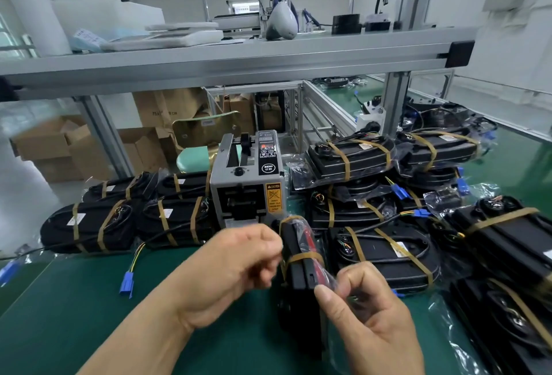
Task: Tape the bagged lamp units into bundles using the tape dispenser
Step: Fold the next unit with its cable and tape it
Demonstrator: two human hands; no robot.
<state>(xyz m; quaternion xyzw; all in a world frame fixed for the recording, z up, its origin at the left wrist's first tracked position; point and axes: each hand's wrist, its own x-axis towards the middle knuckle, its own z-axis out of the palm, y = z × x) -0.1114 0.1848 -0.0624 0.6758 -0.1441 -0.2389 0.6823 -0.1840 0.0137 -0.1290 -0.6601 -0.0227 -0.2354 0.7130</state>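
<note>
A black bagged lamp unit (298,258) stands on edge in front of me, with two bands of brown tape round it. My left hand (239,264) has its fingers curled against the unit's left side at the lower tape band. My right hand (364,315) pinches the clear bag at the unit's lower right. The grey tape dispenser (246,177) sits just behind, its slot facing me.
Taped black bundles lie to the left (98,225) and in stacks to the right (388,255) on the green mat (74,300). A loose blue connector (126,283) lies at the left. A metal shelf rail (239,64) runs overhead.
</note>
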